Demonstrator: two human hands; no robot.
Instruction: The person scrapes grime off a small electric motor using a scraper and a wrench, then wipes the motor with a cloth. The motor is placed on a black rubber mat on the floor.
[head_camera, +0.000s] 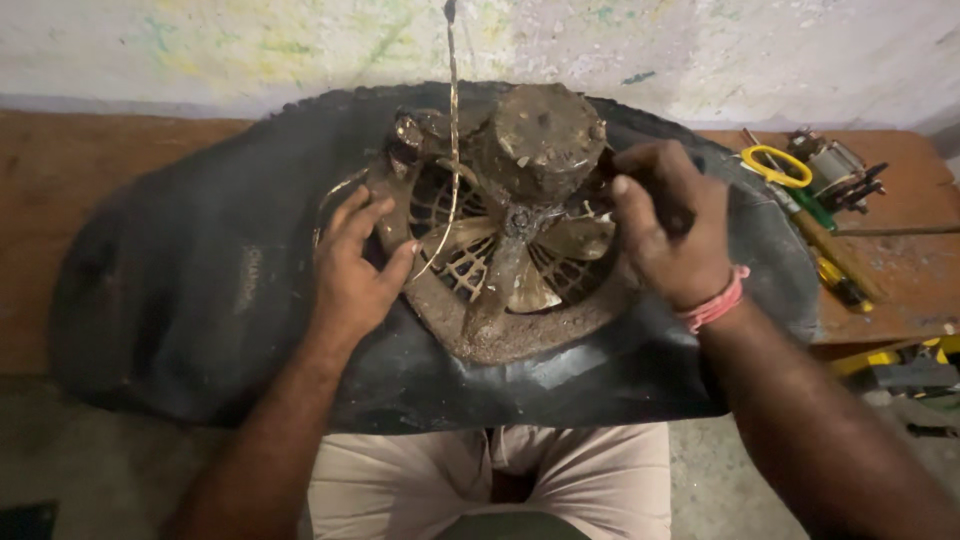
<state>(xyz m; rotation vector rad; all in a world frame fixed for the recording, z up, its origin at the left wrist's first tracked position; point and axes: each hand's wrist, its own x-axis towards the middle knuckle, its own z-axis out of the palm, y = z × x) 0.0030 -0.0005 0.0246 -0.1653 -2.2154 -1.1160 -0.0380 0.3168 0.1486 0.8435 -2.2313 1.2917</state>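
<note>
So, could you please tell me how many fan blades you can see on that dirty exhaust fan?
3 blades on the exhaust fan: one points left, one right, one down toward the person. The motor housing above may hide another.

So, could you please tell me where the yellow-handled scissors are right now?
The yellow-handled scissors lie at the right of the head view on the wooden bench, among hand tools, just beyond the right hand.
</note>
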